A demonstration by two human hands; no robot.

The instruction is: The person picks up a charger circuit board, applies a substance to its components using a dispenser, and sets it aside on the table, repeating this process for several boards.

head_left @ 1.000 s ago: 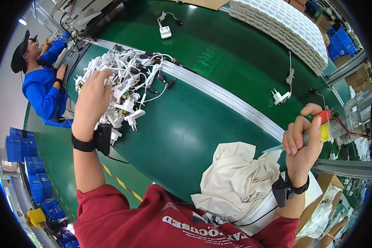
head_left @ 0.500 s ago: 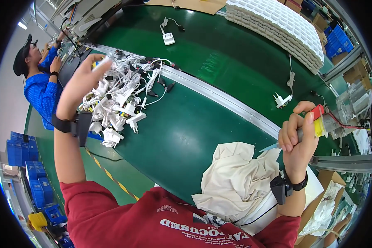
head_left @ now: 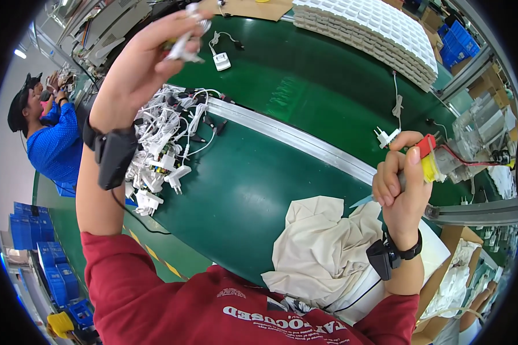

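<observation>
The step in hand looks like lifting out one plug (head_left: 183, 49): the left hand (head_left: 141, 66) pinches it between its fingers, above and beyond the pile (head_left: 166, 129). Well right of the pile, the right hand's (head_left: 402, 183) fingers wrap a pointed tool (head_left: 430, 165). The next move calls for a firm pinch.

A factory assembly workshop: a metal rail (head_left: 282, 136) is dividing long green worktops (head_left: 256, 178), white corded plugs (head_left: 166, 163) are lying heaped, pale moulded trays (head_left: 374, 37) are standing stacked, blue bins (head_left: 56, 275) are lining one side, and a co-worker (head_left: 54, 148) in blue is working nearby.
</observation>
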